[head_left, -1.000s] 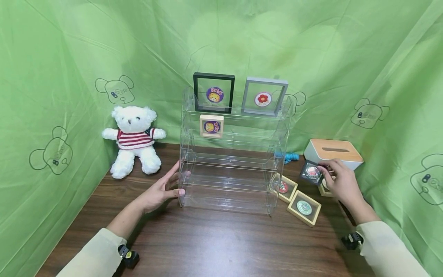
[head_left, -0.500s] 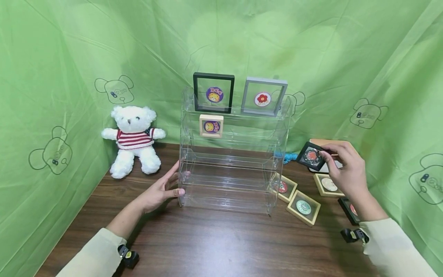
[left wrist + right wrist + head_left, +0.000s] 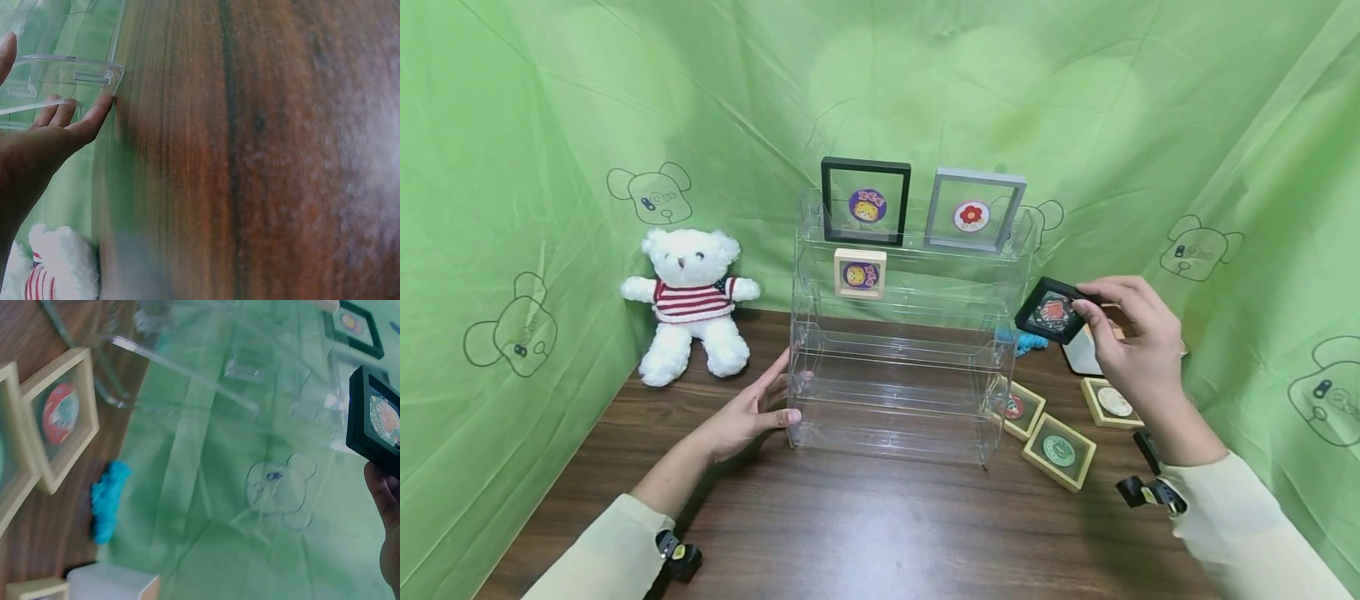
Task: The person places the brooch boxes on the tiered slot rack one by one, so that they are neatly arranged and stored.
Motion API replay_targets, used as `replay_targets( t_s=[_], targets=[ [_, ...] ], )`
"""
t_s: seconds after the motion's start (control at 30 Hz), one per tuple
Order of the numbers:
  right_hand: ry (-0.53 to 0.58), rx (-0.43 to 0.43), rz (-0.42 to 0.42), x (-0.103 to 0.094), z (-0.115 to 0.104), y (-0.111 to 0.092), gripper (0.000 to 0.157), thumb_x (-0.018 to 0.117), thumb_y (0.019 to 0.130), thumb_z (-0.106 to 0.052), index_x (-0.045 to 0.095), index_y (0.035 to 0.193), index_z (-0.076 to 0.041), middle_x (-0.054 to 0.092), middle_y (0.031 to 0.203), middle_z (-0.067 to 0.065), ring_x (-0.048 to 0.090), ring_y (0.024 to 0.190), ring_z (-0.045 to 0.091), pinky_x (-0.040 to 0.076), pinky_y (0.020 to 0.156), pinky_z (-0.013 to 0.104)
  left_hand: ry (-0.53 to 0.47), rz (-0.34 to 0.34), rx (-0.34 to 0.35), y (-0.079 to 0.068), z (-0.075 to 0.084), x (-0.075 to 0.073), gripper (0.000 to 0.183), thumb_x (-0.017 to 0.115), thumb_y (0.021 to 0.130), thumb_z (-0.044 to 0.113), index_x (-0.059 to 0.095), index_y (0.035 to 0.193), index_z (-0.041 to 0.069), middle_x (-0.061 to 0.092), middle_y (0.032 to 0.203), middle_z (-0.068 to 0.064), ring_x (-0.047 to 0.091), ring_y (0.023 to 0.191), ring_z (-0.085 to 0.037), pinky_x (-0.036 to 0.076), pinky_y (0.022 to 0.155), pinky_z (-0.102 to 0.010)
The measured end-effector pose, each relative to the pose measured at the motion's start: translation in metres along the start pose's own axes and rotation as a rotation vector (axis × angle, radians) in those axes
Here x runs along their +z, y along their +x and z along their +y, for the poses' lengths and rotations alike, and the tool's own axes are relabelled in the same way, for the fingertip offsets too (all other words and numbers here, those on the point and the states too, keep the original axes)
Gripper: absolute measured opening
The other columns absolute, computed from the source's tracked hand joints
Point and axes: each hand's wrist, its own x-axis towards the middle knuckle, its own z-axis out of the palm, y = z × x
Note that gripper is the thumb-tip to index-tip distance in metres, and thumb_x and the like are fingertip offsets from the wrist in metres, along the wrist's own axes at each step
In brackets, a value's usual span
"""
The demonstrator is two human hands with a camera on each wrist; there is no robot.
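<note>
A clear acrylic tiered display rack (image 3: 891, 406) stands mid-table in the head view. My left hand (image 3: 747, 423) holds its left side, thumb at the front edge and fingers along the side panel; some fingers (image 3: 64, 114) show through the clear plastic. To the right of the rack, my right hand (image 3: 1141, 343) pinches a small black square frame (image 3: 1051, 312) by its right corner, raised above the table. Inside that frame is an orange-red round badge. A large black frame (image 3: 867, 202) and a grey frame (image 3: 976, 210) stand on the top tier, with a small wooden frame (image 3: 860, 274) one tier below.
Several frames lie right of the rack, among them two light wooden ones (image 3: 1059, 451) (image 3: 1019, 407) and another wooden one (image 3: 1112, 403). Behind my right hand are a tissue box (image 3: 1081, 354) and a blue bundle (image 3: 1032, 342). A white teddy bear (image 3: 691, 304) sits at left.
My right hand has lifted the small black frame from near the tissue box and carried it up and left toward the rack. The left hand has stayed on the rack's side.
</note>
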Motion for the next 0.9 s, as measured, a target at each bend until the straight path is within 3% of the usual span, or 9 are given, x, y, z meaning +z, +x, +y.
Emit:
replay_targets(
  t_s=[0.17,0.47,0.73,0.9],
  targets=[
    [0.036,-0.025,-0.047,0.018,-0.008,0.016,0.027,0.074,0.091,0.025,0.076,0.116,0.016,0.070,0.114,0.025,0.070,0.109,0.006,0.061,0.096,0.018,-0.014,-0.001,-0.012,0.000,0.002,0.000,0.108,0.073,0.107,0.011,-0.002,0.177,0.045,0.032,0.180,-0.022,0.014,0.169,-0.053,0.029,0.129,-0.062],
    [-0.017,-0.107,-0.086,0.053,-0.021,0.039,0.025,0.081,0.092,0.013,0.081,0.116,0.004,0.074,0.112,0.022,0.067,0.107,0.003,0.057,0.094,0.011,-0.046,-0.006,-0.015,0.001,0.002,0.002,0.109,0.074,0.106,0.011,0.000,0.176,0.049,0.031,0.181,-0.021,0.013,0.170,-0.053,0.023,0.129,-0.068],
    [-0.013,-0.107,-0.062,0.077,-0.027,0.056,0.021,0.083,0.094,0.006,0.083,0.114,0.000,0.075,0.112,0.018,0.070,0.104,0.015,0.057,0.094,0.010,-0.041,-0.003,-0.011,0.001,0.003,0.003,0.110,0.074,0.106,0.010,0.000,0.177,0.047,0.032,0.181,-0.021,0.015,0.169,-0.053,0.024,0.130,-0.067],
    [-0.044,-0.128,-0.113,0.086,-0.027,0.061,0.018,0.080,0.097,0.003,0.082,0.115,0.000,0.074,0.113,0.018,0.073,0.104,0.028,0.057,0.098,0.011,-0.038,-0.003,-0.007,0.000,0.004,0.002,0.109,0.074,0.106,0.010,0.000,0.177,0.047,0.032,0.180,-0.021,0.016,0.169,-0.053,0.025,0.129,-0.067]
  ],
)
